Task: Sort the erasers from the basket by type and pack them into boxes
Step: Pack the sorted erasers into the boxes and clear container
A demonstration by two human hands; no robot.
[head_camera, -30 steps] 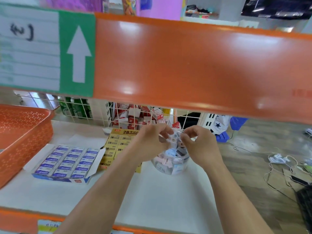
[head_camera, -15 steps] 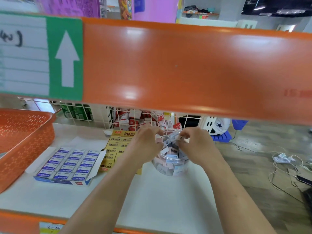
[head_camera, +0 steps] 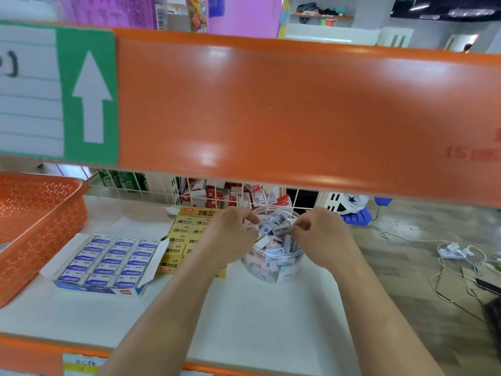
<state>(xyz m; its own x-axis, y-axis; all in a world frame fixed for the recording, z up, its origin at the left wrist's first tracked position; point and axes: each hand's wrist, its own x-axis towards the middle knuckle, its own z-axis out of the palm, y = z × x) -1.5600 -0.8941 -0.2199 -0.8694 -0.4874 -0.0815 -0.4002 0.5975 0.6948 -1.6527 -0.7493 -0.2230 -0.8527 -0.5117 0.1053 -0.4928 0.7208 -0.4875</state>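
Observation:
A clear round plastic jar point(head_camera: 272, 267) full of small pink, blue and grey erasers stands on the white shelf point(head_camera: 257, 321). Both hands are at its open mouth with curled fingers. My left hand point(head_camera: 230, 237) pinches a small pinkish eraser at the jar's left rim. My right hand point(head_camera: 322, 237) pinches a grey eraser point(head_camera: 282, 229) on top of the pile. An open box of blue-labelled erasers point(head_camera: 108, 263) lies to the left, with a yellow 2B eraser box point(head_camera: 184, 234) between it and the jar. The orange basket point(head_camera: 38, 221) sits at the far left.
A broad orange shelf edge point(head_camera: 298, 118) hangs close above and hides the upper scene. A white wire grid point(head_camera: 206, 194) with red-and-white packs behind it closes the back of the shelf. The floor on the right has cables point(head_camera: 455, 253).
Both hands have come down from just above the jar to its mouth, fingertips now among the top erasers. The camera has tilted slightly.

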